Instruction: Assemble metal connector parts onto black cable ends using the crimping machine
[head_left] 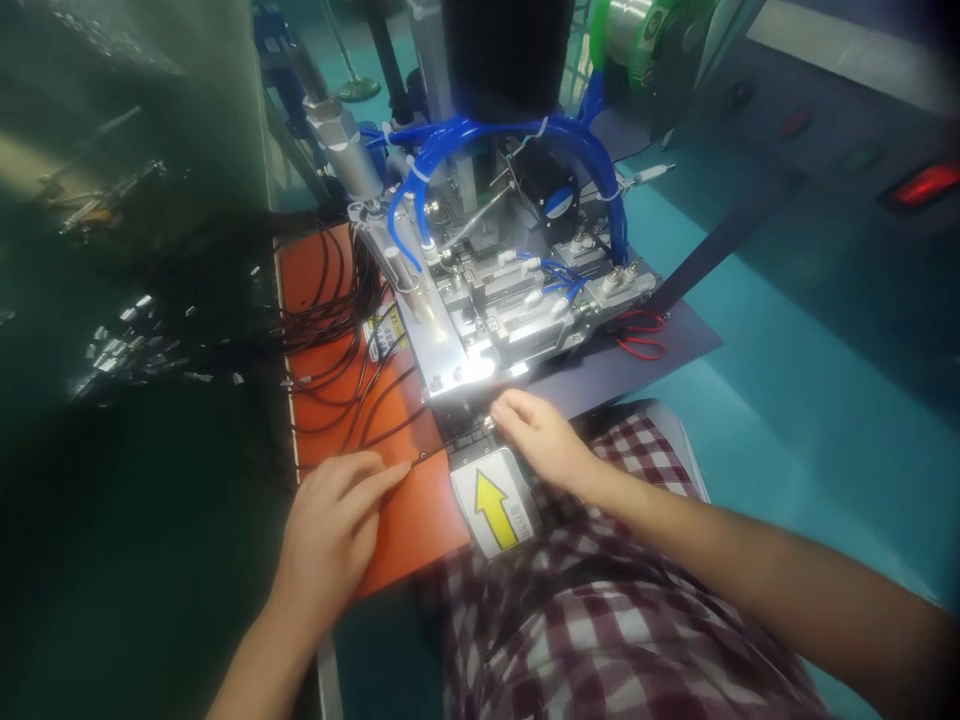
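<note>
My left hand [337,515] rests low over an orange board [427,515]. Its thumb and forefinger are pinched on a thin black cable [421,457], whose tip shows just past them. My right hand [541,437] is closed at the front edge of a metal machine fixture [517,320], with the fingers curled in a pinch. A small shiny bit shows by those fingertips, too small to name. Between the hands lies a narrow dark track [472,437], and below it a white label with a yellow arrow [493,500].
Several black cables [330,330] run across the board's left part, near a yellow warning label [386,332]. Blue air hoses [517,130] arch over the fixture. Small shiny pieces [120,350] lie on the dark green surface at left. A red cable loop [641,335] sits at right.
</note>
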